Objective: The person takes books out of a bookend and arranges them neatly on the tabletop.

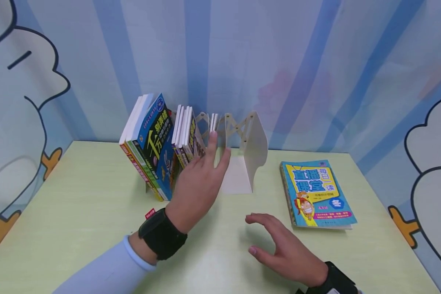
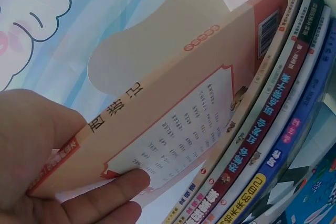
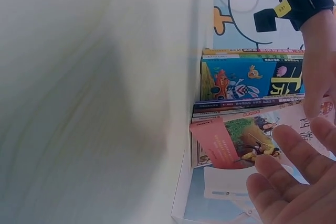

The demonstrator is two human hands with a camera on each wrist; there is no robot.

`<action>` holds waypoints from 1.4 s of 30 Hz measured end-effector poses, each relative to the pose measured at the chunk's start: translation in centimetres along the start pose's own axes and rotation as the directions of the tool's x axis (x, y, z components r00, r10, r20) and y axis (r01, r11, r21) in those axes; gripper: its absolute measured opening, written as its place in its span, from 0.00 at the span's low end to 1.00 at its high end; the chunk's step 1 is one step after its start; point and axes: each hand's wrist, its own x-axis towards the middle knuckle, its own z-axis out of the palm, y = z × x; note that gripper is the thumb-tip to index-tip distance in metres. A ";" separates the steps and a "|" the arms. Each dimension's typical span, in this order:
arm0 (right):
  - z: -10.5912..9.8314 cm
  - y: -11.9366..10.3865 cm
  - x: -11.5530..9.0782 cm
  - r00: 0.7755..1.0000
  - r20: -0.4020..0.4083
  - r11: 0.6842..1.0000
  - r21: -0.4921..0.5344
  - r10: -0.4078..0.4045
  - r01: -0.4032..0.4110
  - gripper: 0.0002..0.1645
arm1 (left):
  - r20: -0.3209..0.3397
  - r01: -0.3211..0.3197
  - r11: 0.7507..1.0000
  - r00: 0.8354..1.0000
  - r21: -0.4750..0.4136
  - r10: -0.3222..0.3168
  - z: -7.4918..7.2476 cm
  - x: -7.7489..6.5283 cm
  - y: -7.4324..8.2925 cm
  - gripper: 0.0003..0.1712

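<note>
My left hand pinches a pale pink book by its spine, thumb on one side and fingers on the other. In the head view the hand hides most of this book. It leans at an angle beside a row of thin books in a white expandable book rack. Its illustrated cover faces the right wrist camera. Right of the rack, my right hand hovers above the table, fingers spread and slightly bent, holding nothing.
Larger books, the outer one blue and black, lean at the rack's left end. A blue-and-yellow book lies flat at the right of the pale table. Behind stands a blue striped backdrop with cartoon figures at its sides.
</note>
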 end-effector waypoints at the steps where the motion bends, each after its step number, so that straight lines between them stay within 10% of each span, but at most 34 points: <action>1: 0.0 0.0 0.0 1.000 0.000 1.000 0.001 0.001 -0.001 0.34 | 0.001 -0.001 1.000 1.000 -0.003 0.001 0.0 -0.1 0.0 0.37; 28: -0.1 -0.2 -0.5 1.000 -0.002 1.000 0.006 0.002 -0.002 0.33 | -0.075 -0.035 0.974 0.997 -0.225 0.018 0.7 -5.0 -1.2 0.36; 42: -0.1 0.7 -0.7 1.000 -0.023 1.000 -0.001 -0.016 0.016 0.31 | -0.146 0.093 0.859 0.971 -0.504 -0.191 -1.8 -7.1 -3.0 0.28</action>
